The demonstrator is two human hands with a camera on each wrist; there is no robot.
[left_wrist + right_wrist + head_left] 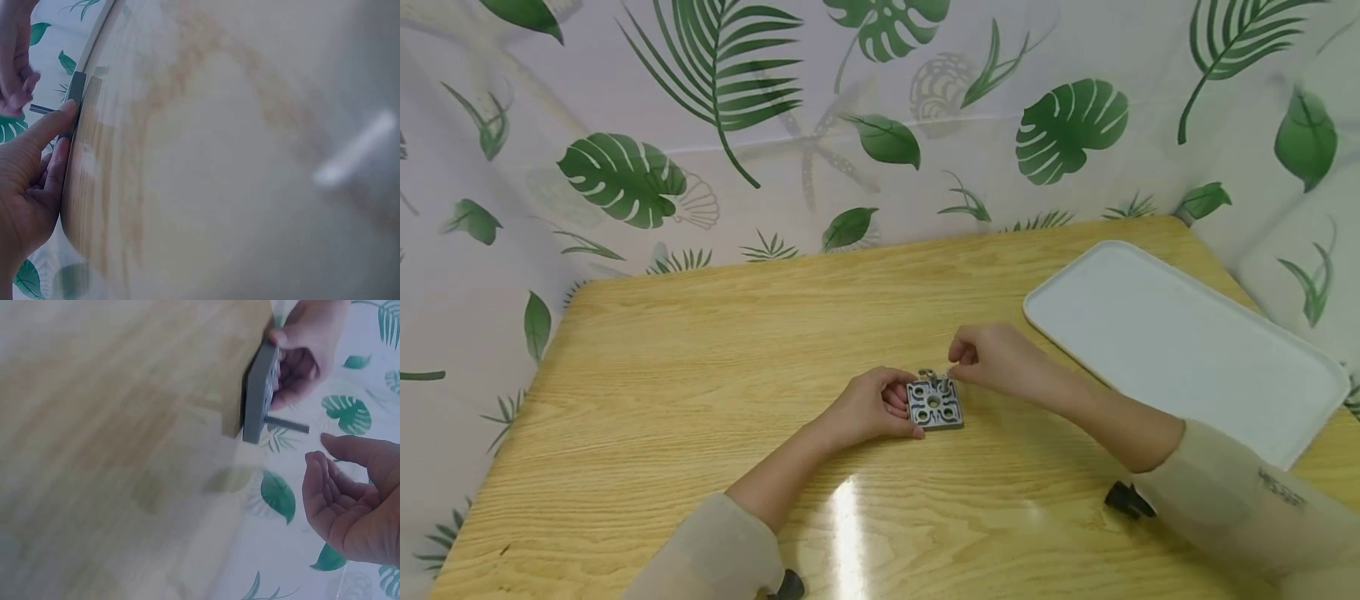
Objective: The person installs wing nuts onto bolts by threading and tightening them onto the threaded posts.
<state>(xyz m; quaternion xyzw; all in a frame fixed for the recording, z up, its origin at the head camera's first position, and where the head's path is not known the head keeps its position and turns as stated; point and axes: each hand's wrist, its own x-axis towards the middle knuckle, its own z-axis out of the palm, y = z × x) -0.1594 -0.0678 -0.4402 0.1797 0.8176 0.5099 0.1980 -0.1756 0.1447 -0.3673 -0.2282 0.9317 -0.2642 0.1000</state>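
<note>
My left hand [880, 407] grips a square grey metal plate [933, 414] by its left side, thumb at the near edge. Round holes and dark grooves mark the plate's upper face. From it a threaded bolt [289, 425] stands up near one corner. Beside this corner is my right hand [992, 354]; in the right wrist view its thumb and loosely bent fingers are apart, with a gap between them and the bolt's tip. Nothing shows between those fingers. A small metal piece [927, 373] appears at the plate's far edge.
The plate lies on a wood-grain table [700, 358]. A white rectangular tray [1180, 333] lies at the right, beyond the right forearm. Behind the table hangs a leaf-patterned cloth [955, 167]. Dark wrist gear [1129, 500] shows under the right sleeve.
</note>
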